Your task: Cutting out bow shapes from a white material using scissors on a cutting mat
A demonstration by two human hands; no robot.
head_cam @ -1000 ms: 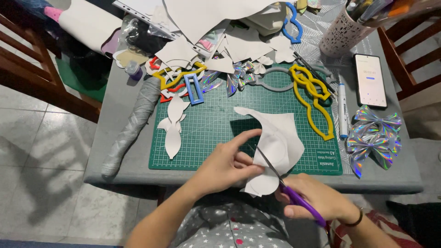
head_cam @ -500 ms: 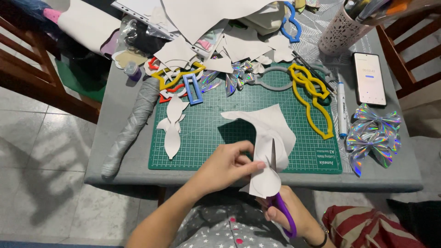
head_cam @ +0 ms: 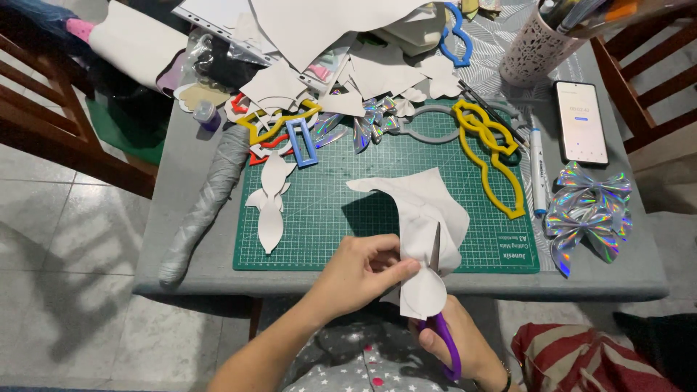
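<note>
White paper (head_cam: 425,218) in hands, above green cutting mat (head_cam: 327,210)

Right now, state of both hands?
Left hand: closed, pinching the white paper piece.
Right hand: closed around purple-handled scissors, blade up into the paper.

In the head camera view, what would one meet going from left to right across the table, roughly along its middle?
Grey roll → white cut-out shape → green cutting mat → white sheet being cut → yellow template → white marker → phone
</note>
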